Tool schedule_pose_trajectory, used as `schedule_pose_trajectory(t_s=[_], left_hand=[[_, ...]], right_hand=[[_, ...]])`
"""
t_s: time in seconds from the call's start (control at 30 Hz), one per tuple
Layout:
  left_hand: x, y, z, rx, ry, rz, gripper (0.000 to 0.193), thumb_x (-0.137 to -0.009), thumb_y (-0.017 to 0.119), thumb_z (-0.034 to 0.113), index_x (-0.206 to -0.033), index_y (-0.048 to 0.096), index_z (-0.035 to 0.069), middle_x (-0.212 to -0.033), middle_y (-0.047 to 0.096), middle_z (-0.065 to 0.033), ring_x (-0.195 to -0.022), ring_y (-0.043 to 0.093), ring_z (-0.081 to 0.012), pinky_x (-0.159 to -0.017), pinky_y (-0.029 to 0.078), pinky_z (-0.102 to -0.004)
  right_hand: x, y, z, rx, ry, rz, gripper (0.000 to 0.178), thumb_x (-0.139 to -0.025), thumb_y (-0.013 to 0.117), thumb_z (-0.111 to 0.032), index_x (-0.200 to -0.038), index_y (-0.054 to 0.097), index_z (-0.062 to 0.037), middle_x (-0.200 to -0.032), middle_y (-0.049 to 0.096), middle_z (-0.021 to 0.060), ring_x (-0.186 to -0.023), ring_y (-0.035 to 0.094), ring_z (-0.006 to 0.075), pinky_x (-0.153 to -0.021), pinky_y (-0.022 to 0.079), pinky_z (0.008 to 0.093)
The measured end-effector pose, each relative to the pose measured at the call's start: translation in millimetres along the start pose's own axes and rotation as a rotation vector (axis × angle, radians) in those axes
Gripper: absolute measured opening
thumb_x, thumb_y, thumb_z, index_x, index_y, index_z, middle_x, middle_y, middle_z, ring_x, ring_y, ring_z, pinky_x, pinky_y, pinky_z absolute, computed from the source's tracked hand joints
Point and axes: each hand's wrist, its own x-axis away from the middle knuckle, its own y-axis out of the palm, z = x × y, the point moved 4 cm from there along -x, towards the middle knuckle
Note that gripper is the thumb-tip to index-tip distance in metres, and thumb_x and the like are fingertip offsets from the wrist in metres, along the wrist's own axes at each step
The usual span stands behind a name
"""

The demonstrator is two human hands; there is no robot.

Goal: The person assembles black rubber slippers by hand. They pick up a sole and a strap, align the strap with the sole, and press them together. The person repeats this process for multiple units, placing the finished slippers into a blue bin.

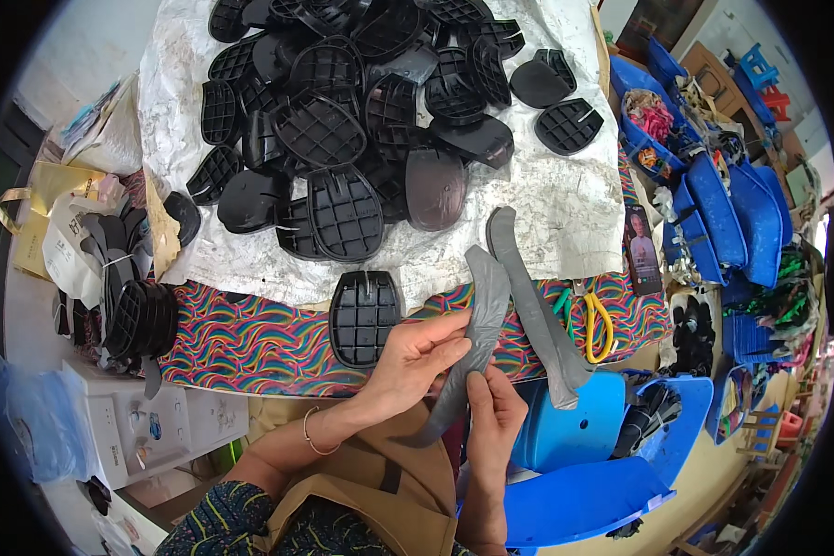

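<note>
A long, curved dark-grey strip (pixel 485 320) of thin, leather-like material slants up between my two hands. My left hand (pixel 419 361) pinches it near the middle between thumb and fingers. Just below, my right hand (pixel 494 408) grips the same strip, and its lower end hangs toward my apron. A second grey strip (pixel 537 315) lies on the table to the right, its lower end over the edge. Beside my left hand, a black shoe-heel piece (pixel 364 318) rests with its ribbed grid side up. Beyond it, many similar heel pieces (pixel 320 130) are heaped.
A worn white sheet (pixel 565 204) covers the far part of the colourfully patterned tabletop (pixel 241 343). Yellow-handled scissors (pixel 599 329) and a phone (pixel 641 250) lie at the right. A blue stool (pixel 565 426) and blue bins (pixel 588 505) stand below the right edge; a stack of heel pieces (pixel 139 320) sits left.
</note>
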Motion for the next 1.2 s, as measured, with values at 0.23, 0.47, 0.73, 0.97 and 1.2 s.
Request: schedule_pose_trajectory(t_s=[0.23, 0.47, 0.73, 0.97, 1.2], left_hand=[[11, 1, 1, -0.21, 0.069, 0.084, 0.017, -0.098, 0.056, 0.001, -0.113, 0.063, -0.004, -0.086, 0.054, 0.0034, -0.077, 0.044, -0.0026, -0.064, 0.039, -0.0205], [16, 1, -13, -0.333, 0.09, 0.092, 0.04, -0.095, 0.056, -0.002, -0.135, 0.057, 0.0, -0.076, 0.056, 0.0029, -0.065, 0.04, -0.0006, -0.052, 0.035, -0.0196], [16, -5, -26, -0.369, 0.138, 0.089, 0.041, -0.094, 0.056, -0.003, -0.135, 0.058, 0.002, -0.073, 0.052, 0.0032, -0.063, 0.039, -0.0009, -0.052, 0.035, -0.02], [13, 1, -16, -0.363, 0.093, 0.092, 0.055, -0.091, 0.055, -0.006, -0.144, 0.049, 0.006, -0.065, 0.045, 0.0019, -0.063, 0.04, -0.0025, -0.055, 0.039, -0.0204], [15, 3, -15, -0.521, 0.142, 0.072, 0.061, -0.087, 0.055, -0.008, -0.145, 0.046, 0.006, -0.065, 0.042, -0.0057, -0.062, 0.042, -0.0041, -0.056, 0.041, -0.0222]], right_hand=[[-12, 0, -24, 0.784, -0.616, 0.329, 0.025, -0.082, 0.073, 0.005, -0.107, 0.07, -0.001, -0.095, 0.065, 0.0104, -0.084, 0.061, 0.0225, -0.067, 0.05, 0.0313], [-27, 3, -22, 0.721, -0.666, 0.207, 0.024, -0.078, 0.075, 0.007, -0.1, 0.071, -0.0004, -0.09, 0.065, 0.0103, -0.08, 0.061, 0.0231, -0.066, 0.049, 0.0319], [-33, 6, -12, 0.698, -0.604, 0.203, 0.019, -0.077, 0.072, 0.009, -0.093, 0.068, 0.0011, -0.087, 0.065, 0.0115, -0.075, 0.062, 0.023, -0.065, 0.05, 0.0317], [-32, 3, -16, 0.56, -0.565, 0.22, 0.016, -0.08, 0.07, 0.009, -0.095, 0.071, 0.0035, -0.092, 0.069, 0.0131, -0.082, 0.066, 0.0216, -0.073, 0.053, 0.0307], [-35, 1, -14, 0.523, -0.471, 0.171, 0.014, -0.08, 0.069, 0.009, -0.093, 0.069, 0.0041, -0.091, 0.069, 0.0148, -0.082, 0.068, 0.0272, -0.074, 0.054, 0.0345]])
